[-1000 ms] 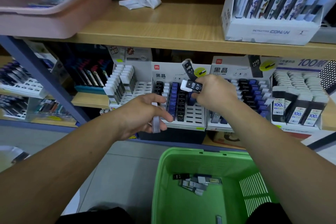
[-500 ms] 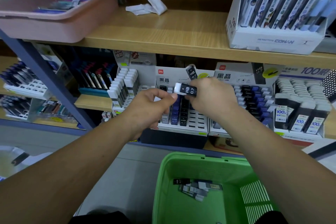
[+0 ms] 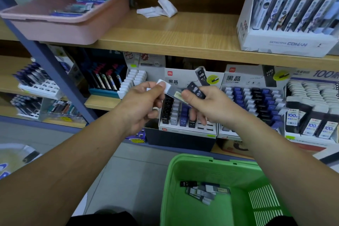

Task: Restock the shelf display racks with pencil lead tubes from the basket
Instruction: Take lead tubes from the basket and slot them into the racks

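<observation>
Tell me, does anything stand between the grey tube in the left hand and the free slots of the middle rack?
Yes, partly. The right hand, gripping black tubes, hangs before the middle rack, its lower fingers over some free slots. The grey tube, pinched by the left hand, has nothing else visible in its way.

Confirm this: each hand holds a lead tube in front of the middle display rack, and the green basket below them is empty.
One thing is wrong: the green basket is not empty; the head view shows a pile of tubes on its floor. Otherwise yes: the left hand pinches a white-capped tube and the right hand grips a black tube before the display rack.
</observation>
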`<state>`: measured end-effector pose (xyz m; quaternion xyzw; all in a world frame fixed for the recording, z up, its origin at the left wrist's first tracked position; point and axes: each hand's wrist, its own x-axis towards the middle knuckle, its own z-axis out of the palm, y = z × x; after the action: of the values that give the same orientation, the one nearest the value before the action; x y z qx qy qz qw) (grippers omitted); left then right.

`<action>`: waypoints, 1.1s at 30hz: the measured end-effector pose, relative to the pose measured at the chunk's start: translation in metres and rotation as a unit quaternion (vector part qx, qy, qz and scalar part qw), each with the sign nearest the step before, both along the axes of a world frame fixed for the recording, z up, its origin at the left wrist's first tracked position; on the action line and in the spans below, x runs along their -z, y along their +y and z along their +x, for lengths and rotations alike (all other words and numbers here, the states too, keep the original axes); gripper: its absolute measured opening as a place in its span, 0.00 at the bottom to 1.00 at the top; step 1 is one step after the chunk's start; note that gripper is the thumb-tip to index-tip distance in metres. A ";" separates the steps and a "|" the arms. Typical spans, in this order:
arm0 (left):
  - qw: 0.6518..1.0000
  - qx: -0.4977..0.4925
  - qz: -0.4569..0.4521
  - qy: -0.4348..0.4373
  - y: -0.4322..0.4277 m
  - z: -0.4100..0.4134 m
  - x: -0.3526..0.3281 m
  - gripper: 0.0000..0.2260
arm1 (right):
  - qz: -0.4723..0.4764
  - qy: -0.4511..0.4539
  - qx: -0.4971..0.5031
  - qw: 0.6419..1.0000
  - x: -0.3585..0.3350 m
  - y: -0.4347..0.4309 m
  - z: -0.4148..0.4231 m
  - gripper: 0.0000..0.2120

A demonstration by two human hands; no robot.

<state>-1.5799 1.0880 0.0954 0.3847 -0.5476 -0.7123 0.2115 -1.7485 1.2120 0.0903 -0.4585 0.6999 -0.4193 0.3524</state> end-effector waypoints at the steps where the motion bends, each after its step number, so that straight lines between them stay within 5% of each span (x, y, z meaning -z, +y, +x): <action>1: 1.000 -0.010 -0.011 -0.017 -0.003 0.003 -0.001 0.06 | -0.005 -0.015 0.030 0.999 0.001 0.000 -0.001 0.29; 3: 0.998 -0.020 -0.025 -0.049 -0.005 0.010 -0.002 0.06 | 0.002 -0.065 0.087 0.994 0.002 -0.002 0.000 0.37; 5: 0.998 -0.013 -0.028 -0.063 -0.004 0.016 -0.001 0.05 | 0.005 -0.133 0.121 0.984 0.003 -0.006 0.005 0.36; 13: 0.998 -0.006 -0.040 -0.054 -0.010 0.032 0.001 0.08 | -0.018 -0.177 0.081 0.981 0.012 -0.024 0.027 0.08; 18: 0.994 0.009 -0.055 -0.092 -0.015 0.043 0.002 0.09 | -0.041 -0.206 0.059 0.976 0.014 -0.034 0.039 0.18; 20: 0.994 0.034 -0.045 -0.099 -0.018 0.050 0.004 0.05 | -0.026 -0.215 0.062 0.974 0.013 -0.036 0.044 0.14; 22: 0.993 0.059 -0.027 -0.099 -0.021 0.057 0.005 0.11 | -0.012 -0.219 0.075 0.973 0.014 -0.040 0.050 0.10; 27: 0.991 0.078 -0.048 -0.096 -0.026 0.073 0.005 0.13 | 0.019 -0.202 0.124 0.971 0.011 -0.050 0.063 0.29; 31: 0.994 0.023 -0.062 -0.086 -0.031 0.082 0.005 0.13 | 0.002 -0.157 0.111 0.981 0.004 -0.060 0.075 0.19; 33: 0.993 0.004 -0.082 -0.081 -0.031 0.084 0.005 0.12 | 0.002 -0.154 0.105 0.982 0.002 -0.068 0.082 0.23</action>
<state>-1.4956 1.0567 0.0908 0.4203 -0.6209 -0.6324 0.1944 -1.6661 1.1443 0.0883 -0.3119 0.6820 -0.5183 0.4112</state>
